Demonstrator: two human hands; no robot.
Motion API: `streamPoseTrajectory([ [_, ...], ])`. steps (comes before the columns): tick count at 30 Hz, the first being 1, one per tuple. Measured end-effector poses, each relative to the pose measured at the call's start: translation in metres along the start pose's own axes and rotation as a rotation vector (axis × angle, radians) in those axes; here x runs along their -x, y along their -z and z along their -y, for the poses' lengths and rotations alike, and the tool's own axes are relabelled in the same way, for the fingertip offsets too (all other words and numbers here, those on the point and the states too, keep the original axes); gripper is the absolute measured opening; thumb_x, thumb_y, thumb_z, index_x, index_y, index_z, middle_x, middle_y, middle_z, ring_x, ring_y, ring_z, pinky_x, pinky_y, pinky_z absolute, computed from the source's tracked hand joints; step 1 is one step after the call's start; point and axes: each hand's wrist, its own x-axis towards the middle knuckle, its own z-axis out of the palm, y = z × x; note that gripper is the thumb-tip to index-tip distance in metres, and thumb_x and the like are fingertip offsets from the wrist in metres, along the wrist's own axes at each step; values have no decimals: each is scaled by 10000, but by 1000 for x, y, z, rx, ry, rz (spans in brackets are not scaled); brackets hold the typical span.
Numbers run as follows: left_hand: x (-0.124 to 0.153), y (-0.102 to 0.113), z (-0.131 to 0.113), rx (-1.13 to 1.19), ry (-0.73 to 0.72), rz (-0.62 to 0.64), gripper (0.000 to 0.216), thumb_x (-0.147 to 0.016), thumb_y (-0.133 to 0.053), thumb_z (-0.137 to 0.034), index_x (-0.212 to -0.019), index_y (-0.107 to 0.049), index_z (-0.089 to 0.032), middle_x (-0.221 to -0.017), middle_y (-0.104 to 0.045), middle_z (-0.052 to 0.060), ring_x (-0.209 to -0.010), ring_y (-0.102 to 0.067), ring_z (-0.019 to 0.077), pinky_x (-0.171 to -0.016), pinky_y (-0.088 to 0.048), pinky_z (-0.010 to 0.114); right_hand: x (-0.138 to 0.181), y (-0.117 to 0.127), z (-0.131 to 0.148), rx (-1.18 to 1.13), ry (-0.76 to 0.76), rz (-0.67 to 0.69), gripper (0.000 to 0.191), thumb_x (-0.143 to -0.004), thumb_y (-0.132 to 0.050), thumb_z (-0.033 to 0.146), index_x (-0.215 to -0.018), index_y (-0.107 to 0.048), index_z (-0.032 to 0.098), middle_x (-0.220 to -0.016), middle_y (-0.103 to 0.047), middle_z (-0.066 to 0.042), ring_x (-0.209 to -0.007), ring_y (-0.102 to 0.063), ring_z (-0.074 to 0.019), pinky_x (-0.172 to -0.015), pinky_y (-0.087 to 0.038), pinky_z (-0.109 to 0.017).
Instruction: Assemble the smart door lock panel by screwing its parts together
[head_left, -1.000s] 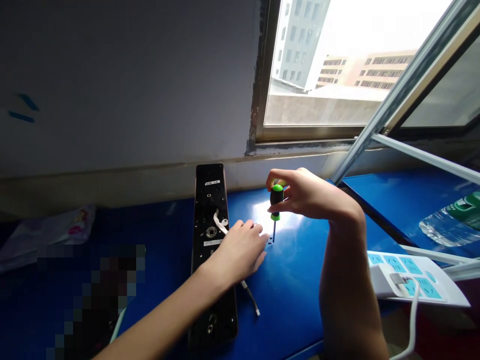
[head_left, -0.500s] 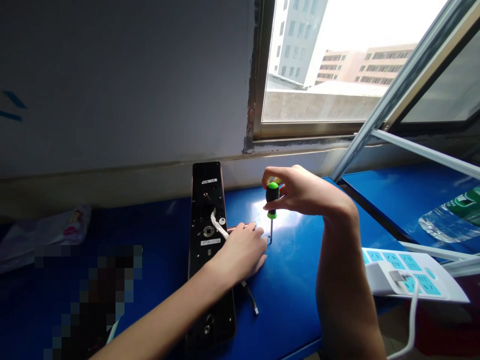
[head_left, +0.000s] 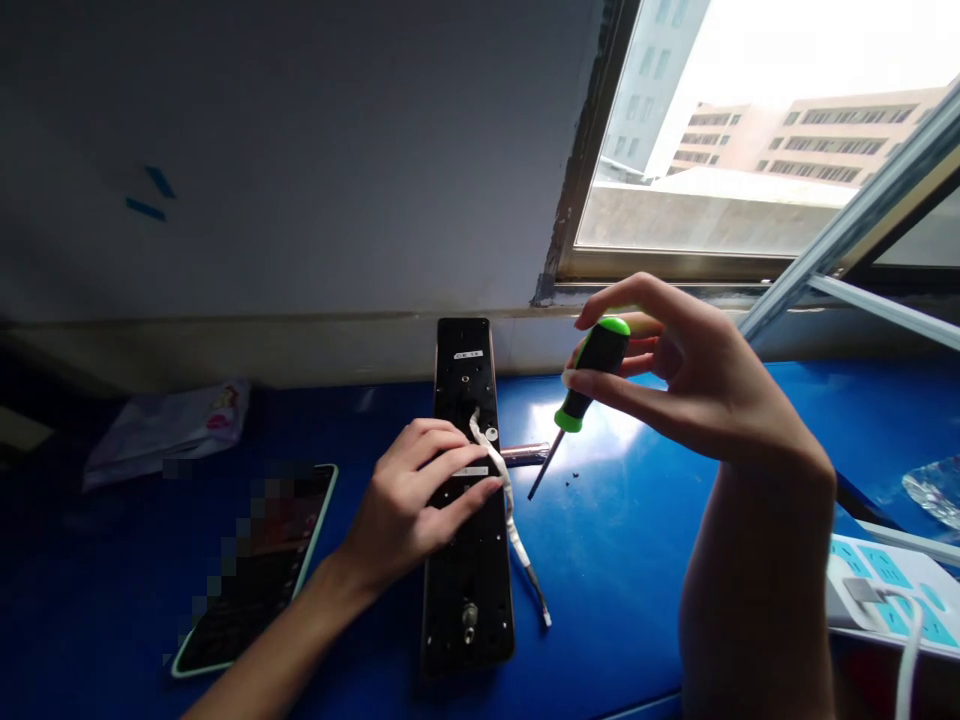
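My right hand (head_left: 660, 375) is closed on a black and green screwdriver (head_left: 596, 365), thumb on one side and fingers on the other. Its shaft slants down to the left, the tip close to the blue tabletop. A few tiny dark pieces, probably screws (head_left: 572, 480), lie just right of the tip. A long black door lock panel (head_left: 472, 560) lies back side up, with a copper-coloured handle (head_left: 525, 455) sticking out to its right. My left hand (head_left: 427, 490) rests across the panel, fingers stretched and apart, fingertips beside a white-wrapped cable (head_left: 506, 490).
At left lie a phone (head_left: 326, 510) with a pale green edge and a plastic bag (head_left: 165, 430). A power strip (head_left: 889, 580) with a plugged-in white cable is at right, below a clear bottle (head_left: 934, 490). A metal frame bar (head_left: 862, 215) slants before the window.
My left hand has moved from the panel's right side back onto the panel. My right hand has lifted and tilted the screwdriver from upright. The view has shifted left.
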Motion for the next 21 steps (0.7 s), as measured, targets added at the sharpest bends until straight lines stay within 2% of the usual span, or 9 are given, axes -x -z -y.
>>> streamPoseTrajectory([
  [2, 11, 6, 8, 14, 57, -50, 158, -952, -789, -243, -1090, -765, -171, -1031, -757, 86, -992, -696, 236, -887, -610, 381, -3, -9, 3, -39, 27, -64, 353, -850, -874, 365, -1108, -661, 252, -1074, -765, -28, -877, -805, -208, -762, -718, -330],
  [5, 22, 8, 11, 78, 85, -21, 251, -932, -817, -269, -1159, -759, -178, -1072, -762, 87, -1027, -700, 242, -914, -617, 385, -8, -20, 4, -64, 43, -116, 357, -861, -868, 390, -1112, -645, 269, -980, -759, 3, -838, -805, -195, -733, -712, -312],
  [8, 26, 3, 8, 106, 91, -21, 301, -919, -832, -251, -1199, -748, -181, -1099, -778, 87, -1059, -692, 246, -947, -618, 401, -12, -29, 4, -67, 23, -114, 364, -866, -863, 399, -1113, -627, 274, -963, -758, 11, -801, -793, -186, -701, -706, -314],
  [14, 33, -8, 2, 89, 95, -85, 187, -969, -764, -177, -1154, -763, -207, -1020, -792, 64, -991, -692, 224, -879, -636, 388, -17, -40, 2, -124, 39, -97, 361, -860, -870, 348, -1117, -632, 260, -943, -775, 13, -819, -805, -198, -727, -708, -324],
  [21, 32, -8, 4, 86, 119, -111, 91, -969, -749, -143, -1040, -769, -196, -949, -783, 55, -908, -693, 208, -808, -637, 366, -18, -47, 4, -135, 38, -107, 360, -850, -881, 340, -1101, -633, 271, -941, -774, 24, -826, -805, -188, -739, -716, -318],
])
